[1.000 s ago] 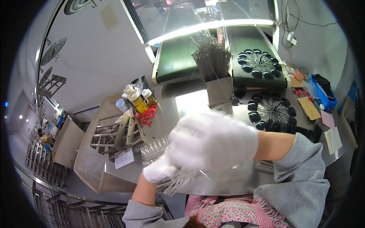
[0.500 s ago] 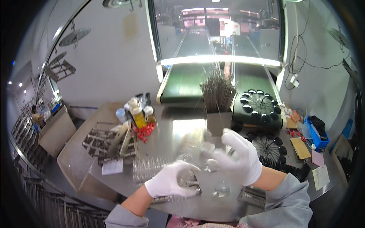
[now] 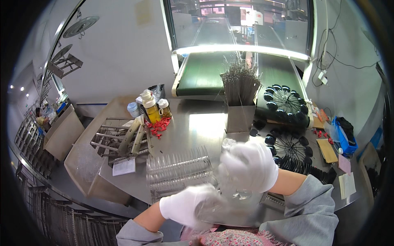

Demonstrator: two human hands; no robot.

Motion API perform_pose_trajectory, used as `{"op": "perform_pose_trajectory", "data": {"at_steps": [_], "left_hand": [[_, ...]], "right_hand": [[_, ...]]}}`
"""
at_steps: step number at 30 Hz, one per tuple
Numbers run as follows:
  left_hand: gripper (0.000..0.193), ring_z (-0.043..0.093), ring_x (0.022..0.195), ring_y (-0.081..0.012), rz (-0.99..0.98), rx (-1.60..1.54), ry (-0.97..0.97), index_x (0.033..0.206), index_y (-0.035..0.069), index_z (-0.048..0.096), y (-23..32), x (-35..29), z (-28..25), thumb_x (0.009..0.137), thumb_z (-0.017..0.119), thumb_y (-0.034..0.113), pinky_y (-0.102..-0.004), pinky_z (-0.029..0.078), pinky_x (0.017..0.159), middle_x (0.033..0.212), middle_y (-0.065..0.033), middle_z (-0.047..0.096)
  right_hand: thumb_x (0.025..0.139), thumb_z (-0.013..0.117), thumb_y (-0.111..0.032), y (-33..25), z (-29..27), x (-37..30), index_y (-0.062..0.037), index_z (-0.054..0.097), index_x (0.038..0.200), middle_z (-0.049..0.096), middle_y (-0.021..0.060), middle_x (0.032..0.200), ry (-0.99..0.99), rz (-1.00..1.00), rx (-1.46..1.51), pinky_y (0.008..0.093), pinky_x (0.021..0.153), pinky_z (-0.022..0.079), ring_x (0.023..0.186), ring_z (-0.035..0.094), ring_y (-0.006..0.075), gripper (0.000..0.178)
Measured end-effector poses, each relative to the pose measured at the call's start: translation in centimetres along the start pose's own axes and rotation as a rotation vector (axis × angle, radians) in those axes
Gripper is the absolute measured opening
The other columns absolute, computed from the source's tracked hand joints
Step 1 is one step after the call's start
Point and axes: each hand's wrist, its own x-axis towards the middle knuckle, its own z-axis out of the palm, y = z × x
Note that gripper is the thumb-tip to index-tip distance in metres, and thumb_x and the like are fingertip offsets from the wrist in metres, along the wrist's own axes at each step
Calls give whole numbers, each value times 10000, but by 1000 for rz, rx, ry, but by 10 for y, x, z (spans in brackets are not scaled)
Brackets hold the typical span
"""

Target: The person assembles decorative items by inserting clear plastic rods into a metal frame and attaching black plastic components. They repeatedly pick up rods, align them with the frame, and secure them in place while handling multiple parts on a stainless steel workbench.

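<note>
On the grey metal bench point(image 3: 182, 112): one metal rack point(image 3: 180, 179) filled with clear, curved, lens-like pieces point(image 3: 176, 164), ranked too tightly to count, just beyond the left hand.
Loose clear pieces: two show around the right hand, one piece by its far side point(image 3: 228, 143), one lower piece on the bench point(image 3: 242, 194).
Wheels: two wire ones tipped with glossy black lenses, the upper wheel point(image 3: 287, 102) on a belt, the lower wheel point(image 3: 289, 148) on the bench.
Belts: two green ones, left belt point(image 3: 199, 78) and right belt point(image 3: 274, 71).
Wires: one thick bundle of thin grey wires point(image 3: 242, 86) in one square metal box point(image 3: 240, 119).
Since half a second ago: the right fingers, spread wide then, bunch together now; the left hand sits lower, and the rack shows more fully.
Left hand: white-gloved hand point(image 3: 188, 206), reaching in from lower left, fingers curled and blurred near the bench's close edge; whether it grips anything, I cannot tell.
Right hand: white-gloved hand point(image 3: 250, 167), forearm slanting in from lower right, fingers folded inward above the bench, smeared by motion; its hold, too, I cannot tell.
</note>
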Motion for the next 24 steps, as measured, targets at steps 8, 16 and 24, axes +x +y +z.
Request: {"op": "perform_pose_trajectory", "data": {"at_steps": [8,16,24], "left_hand": [[620,649,1083,-298,258,-378,-21,1199,52,705,-4,-16,2,644,888,257,-375,524,934,1239,-160,644],[568,659,866,-325,-175,874,105,1167,100,690,7,-18,1,608,779,152,-426,558,801,1089,-87,676],[622,575,1262,-368,428,-954,373,1284,50,652,3,-35,31,699,851,114,-521,474,1040,1316,-234,588]], "right_hand": [[653,904,-224,-2,18,-10,-121,608,1240,543,143,1242,104,13,87,383,754,574,888,653,297,665],[705,867,-246,6,30,-14,-124,591,1282,565,170,1288,-388,366,313,440,870,576,1019,671,379,651],[736,873,-230,-10,49,-8,-113,575,1264,539,189,1324,-76,15,412,459,923,550,1132,609,407,617]]}}
